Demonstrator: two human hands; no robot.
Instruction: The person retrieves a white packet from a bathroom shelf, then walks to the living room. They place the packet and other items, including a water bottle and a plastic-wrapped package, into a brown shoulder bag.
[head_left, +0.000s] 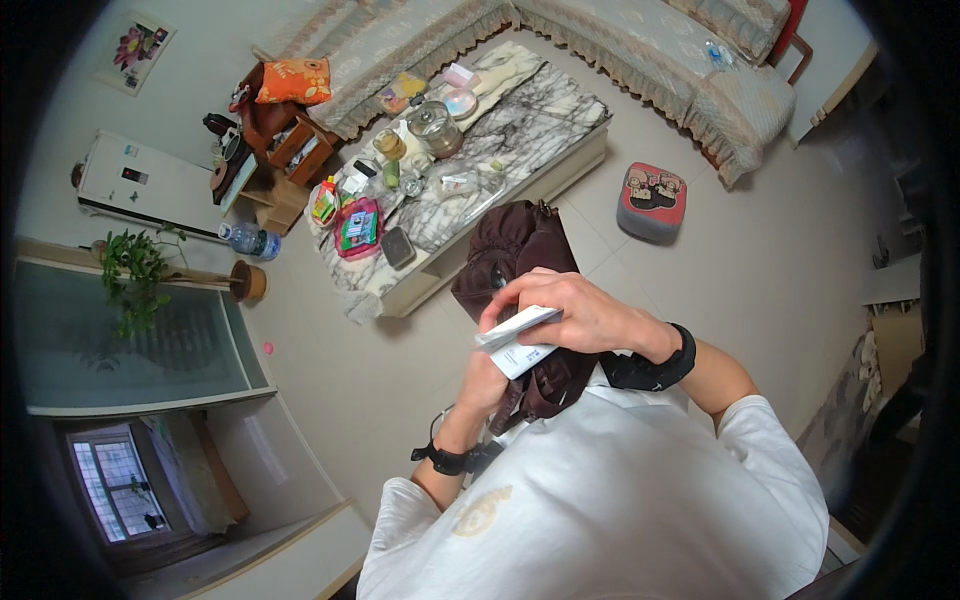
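Observation:
In front of my chest, a flat white packet (523, 360) bearing printed writing is held between my two hands. My left hand (482, 391) grips it from the lower left, its fingers mostly hidden behind the packet. The thumb and fingers of my right hand (581, 311) pinch its upper edge, where a fold or flap stands up. Beneath both hands a dark maroon bag (517, 244) with gathered fabric and straps reaches from my body towards the table. What supports the bag is hidden from view.
A marble-topped coffee table (517, 112) carries a glass pot (433, 129), a pink tray (358, 229) and several small items. To its right a red and grey stool (651, 202) stands on the tiled floor. A sofa (630, 45) lines the far side; a potted plant (249, 281) is left.

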